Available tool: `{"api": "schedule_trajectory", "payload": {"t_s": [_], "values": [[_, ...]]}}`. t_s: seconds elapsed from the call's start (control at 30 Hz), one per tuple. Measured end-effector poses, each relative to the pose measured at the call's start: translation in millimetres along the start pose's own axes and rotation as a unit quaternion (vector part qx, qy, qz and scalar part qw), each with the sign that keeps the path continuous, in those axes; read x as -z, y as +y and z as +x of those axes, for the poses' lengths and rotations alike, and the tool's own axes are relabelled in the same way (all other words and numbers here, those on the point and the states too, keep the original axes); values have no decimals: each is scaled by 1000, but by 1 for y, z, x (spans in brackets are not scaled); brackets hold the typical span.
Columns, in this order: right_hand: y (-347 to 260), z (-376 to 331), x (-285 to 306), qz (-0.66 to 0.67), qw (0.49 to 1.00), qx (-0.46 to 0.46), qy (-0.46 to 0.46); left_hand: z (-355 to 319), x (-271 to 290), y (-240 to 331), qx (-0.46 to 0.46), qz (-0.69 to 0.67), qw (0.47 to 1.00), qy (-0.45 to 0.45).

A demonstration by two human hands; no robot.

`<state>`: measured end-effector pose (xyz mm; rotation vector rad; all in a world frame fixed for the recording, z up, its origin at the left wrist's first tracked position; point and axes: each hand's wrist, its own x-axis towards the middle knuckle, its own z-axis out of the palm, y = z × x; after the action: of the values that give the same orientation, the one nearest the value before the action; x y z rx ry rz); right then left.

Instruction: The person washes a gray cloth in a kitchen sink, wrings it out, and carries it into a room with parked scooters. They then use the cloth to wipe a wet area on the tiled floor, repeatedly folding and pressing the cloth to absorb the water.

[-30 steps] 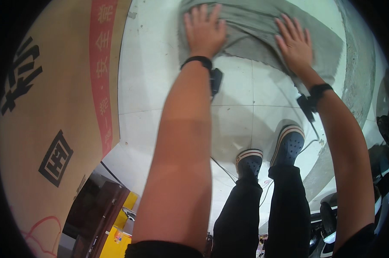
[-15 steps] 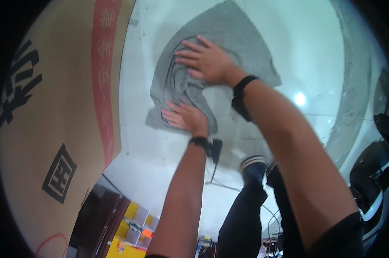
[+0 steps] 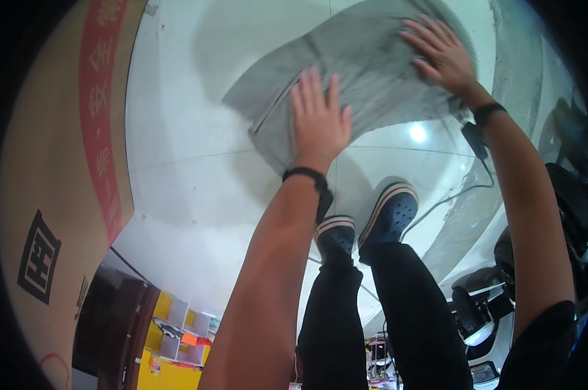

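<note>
A grey cloth [image 3: 365,71] lies spread over the pale tiled floor, somewhat blurred, with a few folds at its left end. My left hand [image 3: 320,117] rests flat on the cloth's near left part, fingers stretched and pointing away from me. On its far right part, my right hand [image 3: 442,55] presses down with the fingers spread. Each wrist wears a black band with a small dark box; a cable runs from the box [image 3: 474,139] at the right wrist.
A large cardboard carton [image 3: 53,162] with red tape [image 3: 99,97] stands along the left. My feet in dark blue clogs [image 3: 391,218] are below the cloth. A rough grey strip [image 3: 511,91] crosses the floor at right, near a black-and-white wheeled object [image 3: 479,318]. Yellow shelving [image 3: 170,374] shows at lower left.
Both hands and the cloth have moved to the right. My hands are farther apart, and the cloth is stretched wider, where it was bunched between them. Both clogs now show fully.
</note>
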<state>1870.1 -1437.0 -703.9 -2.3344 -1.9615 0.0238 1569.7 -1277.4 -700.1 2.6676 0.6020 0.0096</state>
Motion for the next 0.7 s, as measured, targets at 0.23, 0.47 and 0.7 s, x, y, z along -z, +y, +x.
{"api": "schedule_trajectory", "payload": {"t_s": [0.23,0.47,0.7], "values": [[-67,-152,2,-2,973,-230,3,29,-8,13,-156,7,987,-26],[-202,-129,-15,-17,865,-500,25,54,15,-5,-312,-40,946,-83],[-229,-10,-2,57,932,-358,-29,119,54,-107,-177,89,980,-3]]}}
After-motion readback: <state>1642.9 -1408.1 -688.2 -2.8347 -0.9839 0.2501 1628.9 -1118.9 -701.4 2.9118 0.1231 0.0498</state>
